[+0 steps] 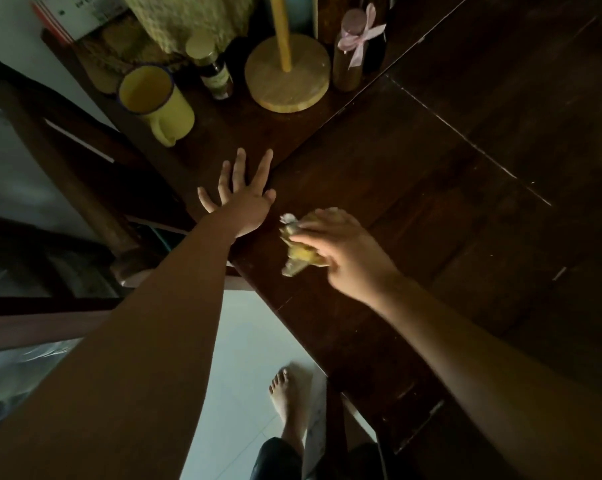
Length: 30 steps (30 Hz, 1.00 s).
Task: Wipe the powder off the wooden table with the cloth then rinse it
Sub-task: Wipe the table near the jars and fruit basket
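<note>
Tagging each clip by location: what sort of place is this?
Probably a home kitchen or dining corner: a dark wooden table holding a yellow mug, a wooden stand and small bottles.

light: dim, underexposed | brightest: pale floor (244,341) at 6 o'clock | shadow: table (466,168) near black toward 3 o'clock | blur: right hand (351,258) and cloth (303,256) motion-smeared | distortion: wide-angle bending, strongest at frame edges
</note>
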Available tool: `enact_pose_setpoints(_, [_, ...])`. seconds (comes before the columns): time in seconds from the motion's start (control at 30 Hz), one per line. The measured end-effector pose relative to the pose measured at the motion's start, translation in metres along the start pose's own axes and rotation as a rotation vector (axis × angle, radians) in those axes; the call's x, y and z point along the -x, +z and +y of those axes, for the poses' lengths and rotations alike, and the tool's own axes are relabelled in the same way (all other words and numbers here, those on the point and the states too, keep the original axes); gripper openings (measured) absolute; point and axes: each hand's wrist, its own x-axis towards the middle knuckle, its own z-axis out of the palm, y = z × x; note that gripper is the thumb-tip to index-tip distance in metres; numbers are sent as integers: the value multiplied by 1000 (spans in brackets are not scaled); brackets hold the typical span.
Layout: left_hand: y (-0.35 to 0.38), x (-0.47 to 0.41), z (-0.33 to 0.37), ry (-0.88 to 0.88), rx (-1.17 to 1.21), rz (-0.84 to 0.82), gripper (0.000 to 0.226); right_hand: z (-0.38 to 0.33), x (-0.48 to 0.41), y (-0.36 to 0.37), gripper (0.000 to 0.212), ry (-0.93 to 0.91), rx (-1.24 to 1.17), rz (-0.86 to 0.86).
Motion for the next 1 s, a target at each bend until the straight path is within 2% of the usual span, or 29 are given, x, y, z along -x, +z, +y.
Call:
enact_pose_setpoints(0.03, [0, 0, 0, -5, -5, -2, 59, -19, -8, 11, 72, 5, 0, 15])
enact_pose_setpoints(0.1, [0, -1, 0, -14, -9, -9, 59, -49, -11, 29, 64, -91, -56, -64])
enact_pose_setpoints(0.2, [1, -1, -2, -8, 4, -7, 59, -48, 12, 33, 54, -368, -121, -347])
enact_pose_setpoints(0.27, [2, -1, -1, -10, 3, 3, 59, -23, 29, 16, 51, -407, -159, -455])
enact_pose_setpoints(0.33, [3, -1, -1, -8, -5, 16, 59, 11, 40, -9, 52, -271, -163, -322])
enact_pose_setpoints(0.47, [4, 0, -2, 0, -8, 26, 59, 50, 52, -43, 55, 282, 14, 268])
enact_pose_setpoints(0.53, [4, 0, -3, -2, -2, 21, 59, 38, 55, -36, 59, 413, 24, 385])
enact_pose_setpoints(0.6, [3, 1, -3, 3, 1, 18, 59, 20, 69, -24, 65, 291, -47, 267])
enact_pose_setpoints(0.7, [3, 1, -3, 1, 4, 17, 58, 2, 113, -20, 64, -132, -62, -192])
enact_pose_setpoints(0.73, [3, 1, -3, -2, 5, 15, 58, 9, 128, -27, 62, -212, -59, -303])
enact_pose_setpoints(0.8, [3, 0, -3, -4, 3, 17, 57, 37, 148, -50, 62, -171, -71, -385])
enact_pose_setpoints(0.83, [3, 0, -2, -5, -5, 24, 57, 53, 154, -62, 62, -86, -67, -333])
enact_pose_setpoints(0.87, [3, -1, -2, -7, -16, 32, 57, 67, 157, -73, 61, 22, -64, -211])
enact_pose_setpoints(0.97, [4, 1, 0, -9, -35, 46, 57, 73, 141, -78, 59, 424, -13, 275])
enact_pose_setpoints(1.0, [5, 1, 0, -6, -38, 51, 57, 62, 130, -69, 61, 511, 14, 383])
